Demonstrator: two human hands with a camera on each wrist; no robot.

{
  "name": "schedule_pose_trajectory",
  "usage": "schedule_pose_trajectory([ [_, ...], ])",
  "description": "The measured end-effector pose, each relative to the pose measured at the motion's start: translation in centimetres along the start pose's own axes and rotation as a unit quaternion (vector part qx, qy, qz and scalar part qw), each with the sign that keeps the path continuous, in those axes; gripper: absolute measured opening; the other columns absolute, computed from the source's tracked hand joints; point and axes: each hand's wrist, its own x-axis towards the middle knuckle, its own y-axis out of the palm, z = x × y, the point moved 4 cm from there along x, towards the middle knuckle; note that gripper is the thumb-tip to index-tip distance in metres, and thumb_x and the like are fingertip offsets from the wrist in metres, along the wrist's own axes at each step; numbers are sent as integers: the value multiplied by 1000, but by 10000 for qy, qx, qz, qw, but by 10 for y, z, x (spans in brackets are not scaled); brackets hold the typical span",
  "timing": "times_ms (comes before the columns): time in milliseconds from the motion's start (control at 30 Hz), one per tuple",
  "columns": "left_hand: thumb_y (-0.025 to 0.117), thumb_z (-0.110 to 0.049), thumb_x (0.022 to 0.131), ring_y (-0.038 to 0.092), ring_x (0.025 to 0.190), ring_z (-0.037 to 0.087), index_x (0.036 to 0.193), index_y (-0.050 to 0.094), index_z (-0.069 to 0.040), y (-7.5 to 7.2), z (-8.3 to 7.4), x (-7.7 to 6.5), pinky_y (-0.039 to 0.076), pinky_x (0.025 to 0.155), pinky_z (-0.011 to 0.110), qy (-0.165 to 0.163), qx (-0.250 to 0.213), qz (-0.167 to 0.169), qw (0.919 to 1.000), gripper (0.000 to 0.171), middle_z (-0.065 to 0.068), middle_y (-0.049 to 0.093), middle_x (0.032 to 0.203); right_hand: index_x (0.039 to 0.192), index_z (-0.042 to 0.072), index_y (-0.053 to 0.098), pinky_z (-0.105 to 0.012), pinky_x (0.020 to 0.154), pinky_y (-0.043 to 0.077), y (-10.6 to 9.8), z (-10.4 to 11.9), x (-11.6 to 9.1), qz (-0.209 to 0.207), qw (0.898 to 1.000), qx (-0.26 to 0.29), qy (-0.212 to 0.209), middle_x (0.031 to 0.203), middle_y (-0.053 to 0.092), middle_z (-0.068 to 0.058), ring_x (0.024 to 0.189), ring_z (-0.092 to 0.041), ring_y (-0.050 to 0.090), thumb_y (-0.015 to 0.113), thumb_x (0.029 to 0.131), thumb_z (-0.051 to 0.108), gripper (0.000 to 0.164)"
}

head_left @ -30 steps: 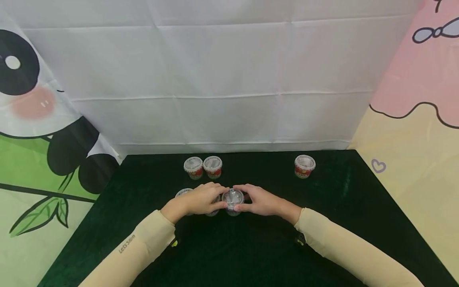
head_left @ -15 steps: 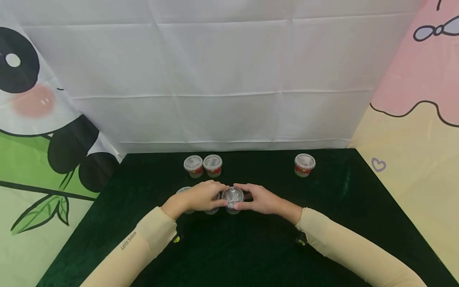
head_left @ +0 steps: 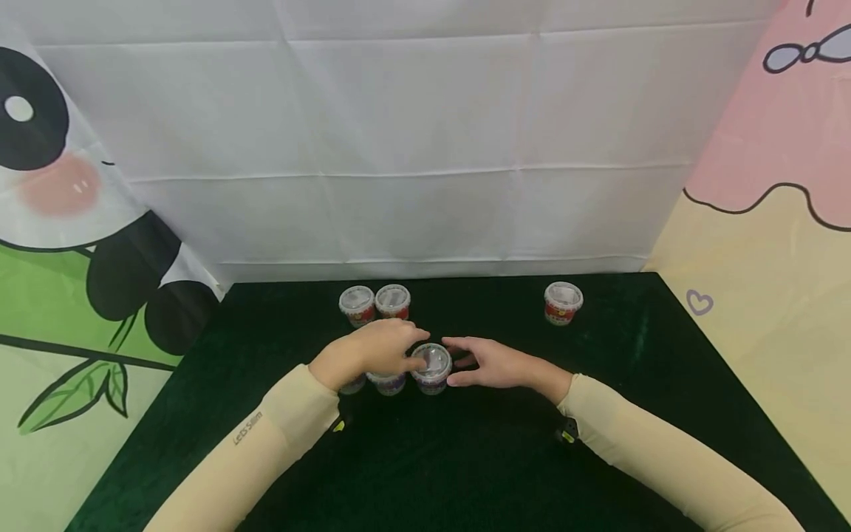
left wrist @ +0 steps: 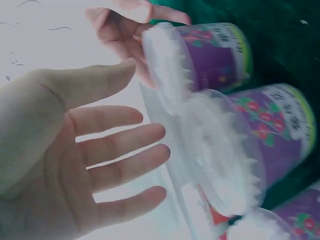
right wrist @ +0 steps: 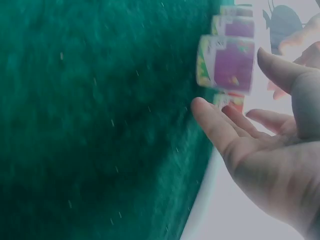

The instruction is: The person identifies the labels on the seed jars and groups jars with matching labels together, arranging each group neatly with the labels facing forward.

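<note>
Three small tubs with clear lids and purple labels stand in a front row on the dark green cloth. The right-hand purple tub [head_left: 433,367] lies between my two hands. My left hand [head_left: 375,351] hovers over the row, its fingers extended and apart from the lids in the left wrist view. It partly hides the middle purple tub [head_left: 388,383] and most of the left purple tub [head_left: 352,385]. My right hand [head_left: 501,363] is just right of the right-hand tub [right wrist: 232,65], thumb and fingers spread, with a small gap to it.
Behind, two red-labelled tubs [head_left: 357,304] stand side by side at the back left. A lone red-labelled tub [head_left: 563,303] stands at the back right. A white cloth wall [head_left: 425,148] rises behind the green tabletop [head_left: 465,465], with printed cloths at both sides.
Both hands have let go of the right-hand purple tub. The left hand has lifted slightly up and away; the right hand has drawn back a little to the right. The tubs stay put.
</note>
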Motion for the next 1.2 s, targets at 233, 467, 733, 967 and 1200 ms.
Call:
schedule_pose_trajectory([
  [233,63,-31,103,64,117,25,139,60,-4,-18,-18,16,52,98,41,640,136,-916,9936,46,14,63,134,154,0,37,-54,108,42,-38,0,-22,-207,9986,-398,283,154,42,-22,135,-41,48,61,104,25,61],
  [467,59,-37,104,62,117,21,145,54,-9,-25,-34,44,50,101,40,506,-247,-1197,9912,50,9,56,140,150,0,43,-56,106,44,-91,-13,-52,-1071,9903,-798,383,150,46,-24,134,-43,48,57,106,26,53],
  [733,59,-37,104,58,122,20,146,53,-12,-25,-55,86,48,102,37,604,-896,-1450,9835,49,7,53,143,151,3,43,-63,106,39,-139,-35,-93,-2659,9555,-986,817,150,46,-22,136,-43,45,53,108,28,51],
  [967,58,-38,104,53,130,24,155,39,-11,-13,-68,128,47,105,38,417,-1987,-1692,9644,60,9,41,153,161,4,21,-68,112,26,-151,-64,-116,-3475,9294,-623,1078,163,24,-23,146,-48,27,49,108,38,69],
  [1200,54,-38,106,50,134,27,157,36,-11,11,-77,178,47,105,39,24,-3390,-2202,9146,60,11,39,155,163,4,8,-63,115,24,-145,-88,-120,-3513,9247,364,1425,164,17,-26,149,-46,20,43,108,45,76],
])
